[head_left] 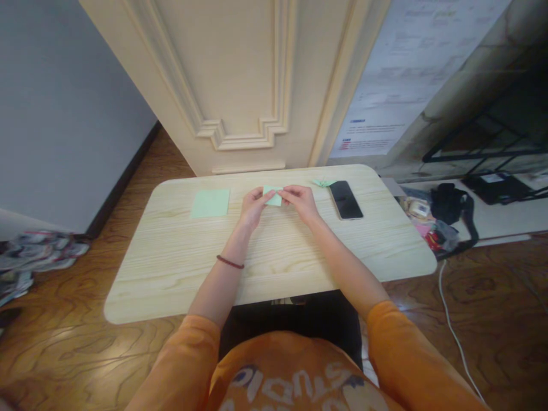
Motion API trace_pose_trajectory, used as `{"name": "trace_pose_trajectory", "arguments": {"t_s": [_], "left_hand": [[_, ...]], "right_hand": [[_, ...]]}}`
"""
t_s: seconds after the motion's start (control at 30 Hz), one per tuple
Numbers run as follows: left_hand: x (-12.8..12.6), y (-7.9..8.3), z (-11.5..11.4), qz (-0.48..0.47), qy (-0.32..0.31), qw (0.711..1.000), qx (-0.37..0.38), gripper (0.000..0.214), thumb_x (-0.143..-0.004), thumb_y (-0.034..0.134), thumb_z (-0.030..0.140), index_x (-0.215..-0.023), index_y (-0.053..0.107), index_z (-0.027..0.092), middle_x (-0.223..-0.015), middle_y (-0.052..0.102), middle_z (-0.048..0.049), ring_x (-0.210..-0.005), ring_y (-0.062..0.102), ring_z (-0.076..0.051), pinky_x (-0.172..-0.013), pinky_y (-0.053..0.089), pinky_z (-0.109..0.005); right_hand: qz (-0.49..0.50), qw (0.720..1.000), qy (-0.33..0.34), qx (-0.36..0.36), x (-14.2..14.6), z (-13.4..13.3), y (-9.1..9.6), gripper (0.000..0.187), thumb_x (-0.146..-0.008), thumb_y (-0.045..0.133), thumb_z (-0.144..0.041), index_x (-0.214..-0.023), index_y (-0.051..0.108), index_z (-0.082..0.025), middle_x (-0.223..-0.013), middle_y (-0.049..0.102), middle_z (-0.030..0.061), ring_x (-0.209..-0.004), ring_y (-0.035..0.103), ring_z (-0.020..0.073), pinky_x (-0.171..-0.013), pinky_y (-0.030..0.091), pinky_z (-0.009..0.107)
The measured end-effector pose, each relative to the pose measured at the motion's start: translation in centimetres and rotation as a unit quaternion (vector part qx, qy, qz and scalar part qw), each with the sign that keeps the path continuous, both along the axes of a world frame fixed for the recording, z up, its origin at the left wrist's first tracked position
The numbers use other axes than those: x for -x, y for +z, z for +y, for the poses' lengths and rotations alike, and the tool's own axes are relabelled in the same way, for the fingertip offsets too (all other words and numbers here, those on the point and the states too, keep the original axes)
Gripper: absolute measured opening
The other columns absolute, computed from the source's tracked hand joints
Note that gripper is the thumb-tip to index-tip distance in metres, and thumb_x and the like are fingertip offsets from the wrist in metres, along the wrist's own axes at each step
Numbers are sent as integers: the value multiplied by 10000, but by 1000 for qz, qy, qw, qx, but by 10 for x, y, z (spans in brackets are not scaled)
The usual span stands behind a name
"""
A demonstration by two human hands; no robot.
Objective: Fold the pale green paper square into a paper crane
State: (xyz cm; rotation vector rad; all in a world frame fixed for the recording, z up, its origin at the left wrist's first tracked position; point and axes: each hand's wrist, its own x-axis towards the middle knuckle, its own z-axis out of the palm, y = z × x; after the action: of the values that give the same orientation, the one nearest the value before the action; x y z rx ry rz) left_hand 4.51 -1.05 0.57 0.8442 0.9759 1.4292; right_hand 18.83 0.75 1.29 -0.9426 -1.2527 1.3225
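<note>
A person in an orange printed sweatshirt (pixel 295 382) sits at a pale wood-grain counter (pixel 162 274), with the left hand (pixel 253 206) and right hand (pixel 299 202) drawn together near its far edge. Both hands are partly closed, their fingertips and thumbs gripping a small piece of pale green paper (pixel 272 195) between them; its exact folds are too small to make out. Well to the left of the left hand, a flat square of pale green paper (pixel 209 203) lies on the counter, not touching it. Just beyond the right hand, a small pale green origami bird (pixel 323 182) rests near the counter's far edge, just beside a black smartphone (pixel 346 200) lying to the right of the right hand. A dark red beaded bracelet (pixel 230 262) circles the left wrist. Farther right of the right hand and off the counter, a black bag (pixel 447 204) sits among assorted packets, while a white cable (pixel 445 314) runs down across the polished wood floor (pixel 72 354). A cream panelled door (pixel 222 74) stands behind the counter.
</note>
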Motion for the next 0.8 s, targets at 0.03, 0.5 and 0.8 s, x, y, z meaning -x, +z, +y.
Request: {"name": "trace_pose_trajectory", "arguments": {"t_s": [0.03, 0.5, 0.8], "left_hand": [[0, 0, 0, -2, 2, 1000, 0, 449, -433, 923, 438, -724, 711, 169, -758, 726, -27, -699, 649, -153, -697, 518, -272], [-2, 2, 0, -10, 24, 1000, 9, 462, -408, 931, 402, -714, 695, 148, -721, 704, -16, -640, 619, -116, -655, 503, -248], [-3, 1, 1, 9, 36, 999, -3, 485, -379, 922, 444, -675, 670, 155, -686, 687, 5, -608, 596, -99, -634, 483, -235]], "right_hand": [[-3, 1000, -1, 0, 0, 0, 0, 439, -517, 830, -553, -645, 673, -164, -532, 582, -12, -532, 473, 103, -554, 385, 269], [-27, 1000, -2, -1, -1, -2, 5, 431, -554, 809, -557, -643, 678, -156, -548, 593, 2, -536, 491, 114, -576, 419, 284], [-3, 1000, 5, -20, -2, 0, 0, 380, -580, 804, -525, -625, 677, -170, -543, 593, -2, -530, 492, 114, -568, 410, 280]]}}
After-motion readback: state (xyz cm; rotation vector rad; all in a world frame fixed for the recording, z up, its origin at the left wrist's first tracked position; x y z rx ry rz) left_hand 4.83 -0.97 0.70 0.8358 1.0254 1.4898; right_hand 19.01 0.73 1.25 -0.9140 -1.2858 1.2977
